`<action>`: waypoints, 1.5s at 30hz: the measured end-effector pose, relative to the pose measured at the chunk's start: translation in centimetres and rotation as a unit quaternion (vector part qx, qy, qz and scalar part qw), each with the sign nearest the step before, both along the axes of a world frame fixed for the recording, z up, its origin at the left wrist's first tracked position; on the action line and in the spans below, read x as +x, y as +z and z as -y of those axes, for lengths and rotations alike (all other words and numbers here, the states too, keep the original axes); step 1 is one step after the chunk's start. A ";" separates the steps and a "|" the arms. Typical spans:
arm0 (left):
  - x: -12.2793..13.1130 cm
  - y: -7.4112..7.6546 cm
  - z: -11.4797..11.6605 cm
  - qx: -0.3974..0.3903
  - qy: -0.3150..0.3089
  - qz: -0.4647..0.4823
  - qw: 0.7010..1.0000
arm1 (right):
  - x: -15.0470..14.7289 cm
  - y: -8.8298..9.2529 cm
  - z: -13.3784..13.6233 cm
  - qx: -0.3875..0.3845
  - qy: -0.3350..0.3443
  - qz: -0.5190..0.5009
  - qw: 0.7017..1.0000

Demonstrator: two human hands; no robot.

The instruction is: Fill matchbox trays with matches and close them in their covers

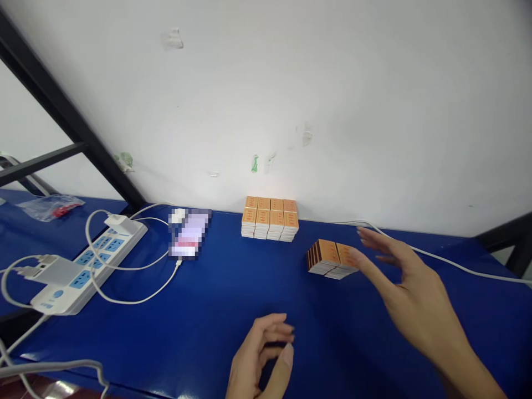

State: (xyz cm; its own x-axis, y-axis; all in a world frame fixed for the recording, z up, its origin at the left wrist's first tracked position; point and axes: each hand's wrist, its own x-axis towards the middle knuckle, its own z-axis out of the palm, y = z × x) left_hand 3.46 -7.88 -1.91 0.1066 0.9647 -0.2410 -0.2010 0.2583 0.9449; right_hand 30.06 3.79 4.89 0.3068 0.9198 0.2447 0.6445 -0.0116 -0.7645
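Observation:
A short double stack of matchboxes (328, 254) with orange tops, white ends and dark brown striking sides stands on the blue table. At its right edge is my right hand (415, 293), thumb and fingers spread apart; the thumb tip overlaps the stack, and I cannot tell whether it touches. My left hand (261, 354) hovers nearer the front of the table, fingers loosely curled, with a gap to the thumb and nothing held. Against the wall sits a larger block of matchboxes (270, 219), stacked several high in neat rows.
On the left lie a white power strip (89, 266) with plugged-in chargers, looping white cables (137, 302) and a blurred-out phone (189, 235). A cable (449, 263) runs along the wall at right. Dark metal frame posts (75, 111) stand at the left; beyond is a plastic bag (52, 206).

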 end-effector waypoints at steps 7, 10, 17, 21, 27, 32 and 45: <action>5.3 3.3 -4.6 -0.063 -0.061 -0.067 0.994 | -2.6 -4.4 3.9 -0.047 -0.082 -0.279 0.956; 7.0 3.7 -6.5 -0.055 -0.075 -0.067 0.993 | -3.0 -5.6 3.7 -0.050 -0.052 -0.310 0.948; 8.4 4.2 -8.1 -0.033 -0.080 -0.066 0.994 | -3.1 -5.7 3.4 -0.046 0.008 -0.332 0.942; 8.7 4.3 -8.0 -0.024 -0.076 -0.067 0.995 | -3.3 -5.7 3.6 -0.042 0.042 -0.320 0.945; 9.1 4.3 -7.8 -0.007 -0.073 -0.066 0.995 | -3.0 -5.5 3.0 -0.044 0.083 -0.299 0.950; 9.4 3.9 -7.6 0.004 -0.061 -0.058 0.996 | -2.2 -5.3 1.8 -0.048 0.110 -0.281 0.952; 10.0 3.1 -7.2 0.000 -0.029 -0.028 0.999 | -1.5 -5.7 0.0 -0.042 0.127 -0.272 0.953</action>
State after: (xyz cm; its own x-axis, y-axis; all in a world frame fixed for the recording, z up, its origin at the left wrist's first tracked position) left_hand 13.46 -0.64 1.24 0.1486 0.9572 -0.2484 -0.1321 0.2681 0.9543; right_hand 28.53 3.80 -0.82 0.1314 0.9907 0.0356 0.1431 0.0166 -0.9896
